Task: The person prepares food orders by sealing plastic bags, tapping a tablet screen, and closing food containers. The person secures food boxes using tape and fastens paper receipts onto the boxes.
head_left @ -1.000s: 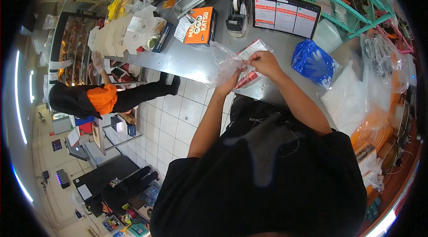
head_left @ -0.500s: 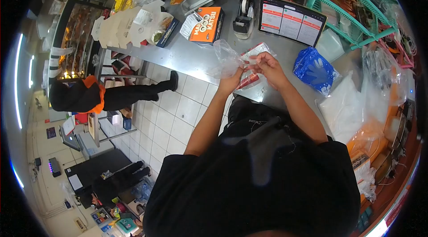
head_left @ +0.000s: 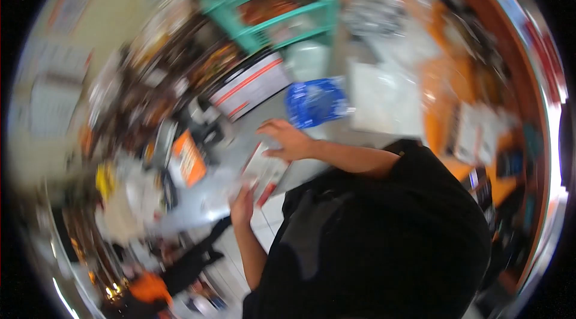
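My left hand (head_left: 242, 206) is closed on a thin clear plastic bag (head_left: 221, 192), which trails off to the left and is smeared by motion. To the right, my right hand (head_left: 289, 141) is raised with its fingers apart and nothing in them. A flat white and red packet (head_left: 267, 169) lies at the counter's near edge, below my right hand and beside my left. The blue plastic pack (head_left: 315, 103) sits just beyond my right hand, not touching it.
On the steel counter (head_left: 198, 202) stand a tablet (head_left: 252, 86), a tape dispenser (head_left: 209, 124) and an orange box (head_left: 189, 160). A teal basket rack (head_left: 282, 1) is behind. White plastic bags (head_left: 384, 97) lie to the right. A person (head_left: 150, 288) in orange and black stands lower left.
My view has swung to the right. My hands, earlier together at the clear bag, are now apart: the right has let go, while the left keeps the bag.
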### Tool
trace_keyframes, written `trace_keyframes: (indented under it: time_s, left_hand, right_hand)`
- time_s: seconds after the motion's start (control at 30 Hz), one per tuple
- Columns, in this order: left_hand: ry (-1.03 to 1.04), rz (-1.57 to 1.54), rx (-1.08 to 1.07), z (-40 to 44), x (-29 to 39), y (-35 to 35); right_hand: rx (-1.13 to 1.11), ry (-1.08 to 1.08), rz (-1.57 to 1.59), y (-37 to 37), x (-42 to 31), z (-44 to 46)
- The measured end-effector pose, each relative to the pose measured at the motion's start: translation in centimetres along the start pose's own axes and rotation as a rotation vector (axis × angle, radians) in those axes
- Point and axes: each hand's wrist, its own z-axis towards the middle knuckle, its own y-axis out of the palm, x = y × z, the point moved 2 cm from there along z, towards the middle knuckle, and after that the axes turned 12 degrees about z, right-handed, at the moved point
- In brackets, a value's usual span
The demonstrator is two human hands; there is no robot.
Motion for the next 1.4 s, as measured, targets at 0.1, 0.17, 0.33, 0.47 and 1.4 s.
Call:
trace_keyframes:
  time_s: [0.1, 0.17, 0.33, 0.47, 1.4]
  left_hand:
    - [-0.008, -0.093, -0.106, -0.8, 3.0, 4.1]
    - [-0.07, -0.077, -0.184, 0.4, 5.2, 8.2]
    - [0.176, 0.656, -0.791, 3.6, 6.7, 18.8]
    - [0.202, 0.527, -1.071, 3.2, 9.7, 25.0]
    - [0.194, 0.489, 0.438, -0.6, 0.3, -8.8]
  right_hand:
    - [0.068, 0.47, 0.229, -4.6, -0.4, -5.5]
    - [0.059, 0.669, 0.776, -6.5, -2.2, -7.5]
    - [0.832, 0.419, 1.12, -10.7, -3.3, -20.8]
    - [1.479, 0.102, 1.002, -13.8, -8.3, -31.4]
    - [1.394, -0.211, -1.447, -17.8, -4.0, -12.2]
